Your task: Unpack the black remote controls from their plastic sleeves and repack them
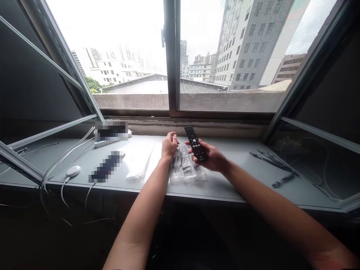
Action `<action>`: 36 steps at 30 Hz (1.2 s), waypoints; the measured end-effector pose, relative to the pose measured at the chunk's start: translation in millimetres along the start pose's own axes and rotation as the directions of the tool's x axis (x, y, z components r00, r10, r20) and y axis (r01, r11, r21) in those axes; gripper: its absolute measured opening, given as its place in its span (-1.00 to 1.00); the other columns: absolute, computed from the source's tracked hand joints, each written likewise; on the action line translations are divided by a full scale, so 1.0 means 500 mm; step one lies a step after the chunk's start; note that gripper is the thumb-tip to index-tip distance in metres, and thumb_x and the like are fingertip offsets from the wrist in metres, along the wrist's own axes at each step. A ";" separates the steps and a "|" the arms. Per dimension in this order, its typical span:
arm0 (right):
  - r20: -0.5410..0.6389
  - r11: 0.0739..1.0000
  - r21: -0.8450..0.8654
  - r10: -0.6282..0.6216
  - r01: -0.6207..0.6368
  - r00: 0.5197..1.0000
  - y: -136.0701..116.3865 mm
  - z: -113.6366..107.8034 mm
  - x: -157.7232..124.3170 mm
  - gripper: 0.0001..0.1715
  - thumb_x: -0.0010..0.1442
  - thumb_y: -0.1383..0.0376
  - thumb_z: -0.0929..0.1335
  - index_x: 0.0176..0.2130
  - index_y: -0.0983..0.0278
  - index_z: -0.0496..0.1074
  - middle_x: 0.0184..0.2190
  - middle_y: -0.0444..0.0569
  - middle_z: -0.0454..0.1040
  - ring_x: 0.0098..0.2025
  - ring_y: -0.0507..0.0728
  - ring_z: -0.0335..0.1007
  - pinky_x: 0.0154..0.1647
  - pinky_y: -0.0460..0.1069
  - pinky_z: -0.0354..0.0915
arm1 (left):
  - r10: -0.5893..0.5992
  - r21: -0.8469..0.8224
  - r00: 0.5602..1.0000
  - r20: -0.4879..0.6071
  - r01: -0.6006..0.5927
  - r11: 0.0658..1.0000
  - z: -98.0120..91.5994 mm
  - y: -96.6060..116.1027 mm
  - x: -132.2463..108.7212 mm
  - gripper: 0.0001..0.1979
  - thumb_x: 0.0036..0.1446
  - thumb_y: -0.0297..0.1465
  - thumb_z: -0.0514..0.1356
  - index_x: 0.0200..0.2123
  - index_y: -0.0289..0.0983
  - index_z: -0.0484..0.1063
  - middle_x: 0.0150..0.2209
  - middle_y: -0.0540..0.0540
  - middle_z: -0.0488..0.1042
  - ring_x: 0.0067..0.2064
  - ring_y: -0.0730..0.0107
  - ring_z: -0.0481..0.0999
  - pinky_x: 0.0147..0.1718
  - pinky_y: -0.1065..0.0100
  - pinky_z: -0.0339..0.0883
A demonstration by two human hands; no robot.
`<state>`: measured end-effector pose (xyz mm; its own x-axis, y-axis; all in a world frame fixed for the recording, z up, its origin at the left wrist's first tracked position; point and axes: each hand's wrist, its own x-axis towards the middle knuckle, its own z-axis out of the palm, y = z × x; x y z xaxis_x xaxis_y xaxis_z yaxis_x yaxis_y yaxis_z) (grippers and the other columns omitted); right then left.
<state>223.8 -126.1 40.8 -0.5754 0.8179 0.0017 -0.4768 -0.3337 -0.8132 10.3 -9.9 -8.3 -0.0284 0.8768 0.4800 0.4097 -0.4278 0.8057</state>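
Observation:
A black remote control (pixel 194 144) is in my right hand (pixel 212 155), its button face turned up and its far end tilted toward the window. My thumb lies along its right edge, and fingertips show at its left side. My left hand (pixel 169 145) is on the tabletop to the left of the remote, fingers curled in; whatever they hold, if anything, is hidden. Clear plastic bags (pixel 184 167) lie between and below my hands, close to the left wrist. What is inside the bags is hard to make out.
White packaging sheets (pixel 139 165) lie left of my left arm. Further left are a blurred dark device (pixel 107 167), a white oval gadget (pixel 73 171), a white power strip (pixel 112 140) and cables. Thin dark rods (pixel 272 161) lie right. Metal frame bars flank the table (pixel 225 191).

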 end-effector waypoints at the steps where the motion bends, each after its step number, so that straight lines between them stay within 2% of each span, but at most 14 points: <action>1: -0.023 1.000 -0.013 -0.010 0.009 1.000 0.001 0.004 0.001 -0.48 0.62 0.12 0.12 0.26 0.28 0.45 -0.09 0.09 0.62 -0.27 0.18 0.57 -0.24 0.14 0.61 | 0.006 0.005 1.000 -0.005 -0.006 1.000 0.001 -0.003 0.001 -0.66 0.53 -0.26 0.06 0.19 -0.26 0.47 -0.39 -0.03 0.63 -0.39 0.35 0.61 -0.27 0.35 0.42; 3: -0.048 1.000 -0.007 -0.025 0.024 0.999 0.004 0.006 0.003 -0.55 0.58 0.16 0.16 0.17 0.28 0.50 -0.08 0.09 0.62 -0.22 0.19 0.56 -0.10 0.19 0.59 | 0.012 0.013 1.000 -0.012 -0.012 1.000 0.002 -0.006 0.001 -0.66 0.53 -0.26 0.07 0.19 -0.26 0.47 -0.38 -0.03 0.63 -0.37 0.35 0.62 -0.26 0.35 0.42; 6: -0.080 0.997 -0.029 -0.070 0.068 0.994 0.008 -0.003 0.010 -0.61 0.53 0.09 0.27 0.06 0.27 0.54 -0.25 -0.02 0.54 -0.40 0.10 0.41 -0.37 0.04 0.47 | 0.001 0.006 1.000 -0.001 -0.001 1.000 0.002 -0.006 0.001 -0.65 0.53 -0.26 0.06 0.20 -0.26 0.47 -0.38 -0.03 0.64 -0.39 0.36 0.60 -0.28 0.36 0.42; 9: -0.125 0.968 -0.188 -0.190 0.164 0.974 0.016 -0.016 0.018 -0.59 0.44 0.00 0.42 0.01 0.27 0.54 -0.34 -0.09 0.48 -0.50 0.05 0.31 -0.54 -0.03 0.30 | -0.009 -0.002 1.000 0.008 0.009 1.000 0.000 -0.001 0.000 -0.65 0.53 -0.26 0.05 0.20 -0.27 0.47 -0.38 -0.03 0.64 -0.41 0.37 0.59 -0.31 0.36 0.41; 13: -0.109 0.892 -0.369 -0.322 0.263 0.940 0.029 -0.019 0.021 -0.47 0.35 -0.11 0.50 0.02 0.24 0.51 -0.31 -0.06 0.53 -0.47 0.09 0.39 -0.50 0.01 0.36 | -0.010 -0.005 1.000 0.003 0.010 1.000 -0.001 0.004 -0.001 -0.66 0.53 -0.27 0.05 0.19 -0.27 0.47 -0.39 -0.03 0.63 -0.41 0.37 0.59 -0.33 0.36 0.41; 17: -0.104 0.792 -0.514 -0.439 0.330 0.893 0.035 -0.012 0.019 -0.47 0.35 -0.16 0.48 -0.03 0.21 0.51 -0.30 -0.06 0.55 -0.45 0.10 0.43 -0.47 0.02 0.39 | -0.009 -0.012 1.000 0.008 0.010 1.000 0.000 0.004 -0.001 -0.67 0.53 -0.28 0.05 0.18 -0.27 0.47 -0.39 -0.03 0.63 -0.41 0.37 0.59 -0.32 0.36 0.42; 19: -0.098 0.771 -0.535 -0.463 0.346 0.881 0.034 -0.013 0.021 -0.47 0.35 -0.16 0.48 -0.04 0.21 0.53 -0.30 -0.05 0.57 -0.42 0.12 0.44 -0.43 0.03 0.41 | -0.007 -0.011 1.000 0.007 0.007 1.000 0.001 0.002 -0.001 -0.67 0.53 -0.28 0.05 0.18 -0.27 0.47 -0.39 -0.03 0.63 -0.41 0.37 0.59 -0.32 0.36 0.42; 25: -0.237 0.800 -0.518 -0.476 0.304 0.847 0.022 -0.033 0.032 -0.42 0.23 -0.18 0.54 -0.09 0.24 0.67 -0.23 -0.02 0.62 -0.23 0.14 0.50 -0.22 0.01 0.40 | -0.020 -0.010 1.000 0.017 0.020 1.000 0.000 0.001 -0.001 -0.66 0.54 -0.27 0.05 0.19 -0.26 0.47 -0.38 -0.03 0.63 -0.40 0.37 0.60 -0.35 0.37 0.41; 29: -0.309 0.758 -0.632 -0.438 0.162 0.844 0.007 -0.050 0.027 -0.36 0.18 -0.21 0.55 -0.10 0.27 0.68 -0.27 -0.01 0.64 -0.29 0.14 0.49 -0.30 -0.01 0.36 | -0.029 -0.006 0.999 0.020 0.029 1.000 -0.002 0.004 -0.002 -0.67 0.54 -0.28 0.05 0.18 -0.26 0.47 -0.38 -0.03 0.64 -0.40 0.37 0.61 -0.35 0.38 0.42; 31: -0.333 0.667 -0.741 -0.470 0.081 0.817 -0.001 -0.059 0.023 -0.36 0.19 -0.15 0.55 0.01 0.27 0.66 -0.31 -0.05 0.62 -0.35 0.13 0.45 -0.34 0.00 0.33 | -0.027 -0.010 0.999 0.022 0.028 1.000 -0.002 0.005 -0.002 -0.67 0.54 -0.28 0.06 0.18 -0.27 0.47 -0.38 -0.04 0.64 -0.40 0.37 0.61 -0.35 0.38 0.42; 33: -0.319 0.516 -0.856 -0.542 0.008 0.778 -0.008 -0.070 0.020 -0.31 0.23 -0.06 0.54 0.21 0.24 0.58 -0.39 -0.11 0.56 -0.39 0.13 0.41 -0.33 0.02 0.33 | -0.019 -0.016 1.000 0.021 0.019 1.000 -0.002 0.005 -0.002 -0.67 0.53 -0.28 0.06 0.17 -0.28 0.47 -0.38 -0.04 0.63 -0.41 0.36 0.60 -0.36 0.38 0.42; 36: -0.292 0.293 -0.945 -0.571 -0.142 0.768 -0.012 -0.089 0.019 -0.28 0.28 0.04 0.52 0.33 0.23 0.52 -0.48 -0.15 0.50 -0.39 0.16 0.41 -0.25 0.06 0.35 | -0.012 -0.015 1.000 0.019 0.012 1.000 -0.001 0.005 -0.002 -0.68 0.52 -0.28 0.07 0.16 -0.28 0.48 -0.39 -0.04 0.63 -0.41 0.36 0.60 -0.35 0.37 0.43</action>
<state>250.6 -95.3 19.9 0.0245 0.9551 0.2953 0.5701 0.2293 -0.7889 10.8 -11.7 -6.6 -0.0154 0.8859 0.4637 0.3953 -0.4206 0.8166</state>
